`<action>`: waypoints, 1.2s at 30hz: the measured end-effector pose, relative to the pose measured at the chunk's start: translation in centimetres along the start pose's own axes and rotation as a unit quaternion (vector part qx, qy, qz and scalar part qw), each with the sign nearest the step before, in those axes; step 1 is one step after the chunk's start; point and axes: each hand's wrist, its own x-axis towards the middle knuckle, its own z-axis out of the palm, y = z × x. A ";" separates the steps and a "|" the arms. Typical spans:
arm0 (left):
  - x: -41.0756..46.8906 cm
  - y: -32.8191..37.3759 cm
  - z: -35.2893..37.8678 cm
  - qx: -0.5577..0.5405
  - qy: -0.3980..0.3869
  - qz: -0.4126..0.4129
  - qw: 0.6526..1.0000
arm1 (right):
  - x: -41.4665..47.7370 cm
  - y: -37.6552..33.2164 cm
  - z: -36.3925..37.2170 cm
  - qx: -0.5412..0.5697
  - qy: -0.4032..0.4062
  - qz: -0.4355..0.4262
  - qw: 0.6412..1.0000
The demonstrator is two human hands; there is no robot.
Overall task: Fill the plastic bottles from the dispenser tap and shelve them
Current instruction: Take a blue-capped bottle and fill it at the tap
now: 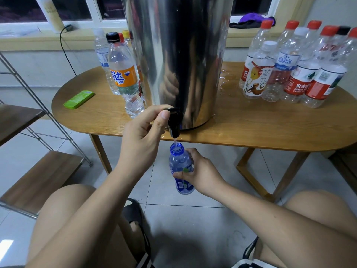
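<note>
Blue translucent plastic bottle (180,167), uncapped, gripped round its middle by right hand (199,171), below oval wooden table (251,128) edge; long axis near upright, mouth up under black dispenser tap (174,122). Tap lever pinched by left hand (143,132).

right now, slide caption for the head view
Left hand grips the dispenser tap; right hand holds a blue bottle under its stream.

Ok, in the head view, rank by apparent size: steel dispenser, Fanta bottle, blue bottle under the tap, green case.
1. steel dispenser
2. Fanta bottle
3. blue bottle, nearer the camera, partly covered
4. green case; last two unsure
</note>
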 end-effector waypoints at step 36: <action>3.2 -8.9 -5.1 0.270 -0.056 -0.089 0.957 | -2.2 -1.0 -1.6 0.031 -0.001 -0.002 1.000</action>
